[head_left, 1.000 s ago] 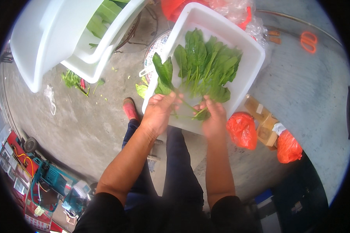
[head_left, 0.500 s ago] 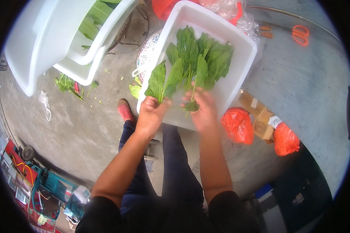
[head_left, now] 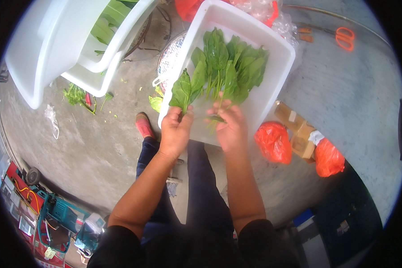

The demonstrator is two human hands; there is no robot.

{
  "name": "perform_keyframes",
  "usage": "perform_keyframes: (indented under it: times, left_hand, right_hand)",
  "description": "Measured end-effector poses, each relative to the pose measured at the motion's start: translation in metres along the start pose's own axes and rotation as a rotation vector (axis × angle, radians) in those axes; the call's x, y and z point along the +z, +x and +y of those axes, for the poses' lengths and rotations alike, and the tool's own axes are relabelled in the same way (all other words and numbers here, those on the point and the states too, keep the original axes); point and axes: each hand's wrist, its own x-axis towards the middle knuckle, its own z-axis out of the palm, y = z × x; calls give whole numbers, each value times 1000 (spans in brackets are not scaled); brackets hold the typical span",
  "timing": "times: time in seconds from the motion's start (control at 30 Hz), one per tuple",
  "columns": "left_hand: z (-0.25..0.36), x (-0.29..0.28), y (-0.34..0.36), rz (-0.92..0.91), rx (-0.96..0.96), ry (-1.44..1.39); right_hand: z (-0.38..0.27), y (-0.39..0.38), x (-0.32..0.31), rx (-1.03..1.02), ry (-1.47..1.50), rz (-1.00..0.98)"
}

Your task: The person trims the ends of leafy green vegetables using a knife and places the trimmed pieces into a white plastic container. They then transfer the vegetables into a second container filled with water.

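A white plastic tub lies in front of me with a bunch of leafy greens spread inside, leaves pointing away. Over its near left corner, my left hand is closed around the stems of a few leafy greens, whose leaves stand up from the fingers. My right hand is beside it, above the near side of the tub. Its fingers pinch a small green leaf with a thin stem, slightly blurred. Behind those fingers, the stem ends of the bunch are partly hidden.
More white tubs with green leaves stand at the upper left. Red plastic bags and a cardboard box sit to the right. Orange-handled scissors lie at the upper right. Plant scraps litter the floor on the left.
The greens in my left hand have turned and now stand more upright. My right hand has shifted slightly left, and the small leaf with it has tilted and moved a little.
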Motion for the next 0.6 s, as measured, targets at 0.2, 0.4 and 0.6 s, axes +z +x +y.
perform_keyframes:
  times: [0.2,0.4,0.6]
  left_hand:
    - [29,6,-11,70,574,591]
    - [22,27,6,-204,-49,-80]
    - [24,20,3,33,32,-434]
  right_hand:
    - [-10,3,-12,-16,24,-24]
    - [-1,-10,5,-19,-390,-44]
    - [14,-2,1,-203,-362,-129]
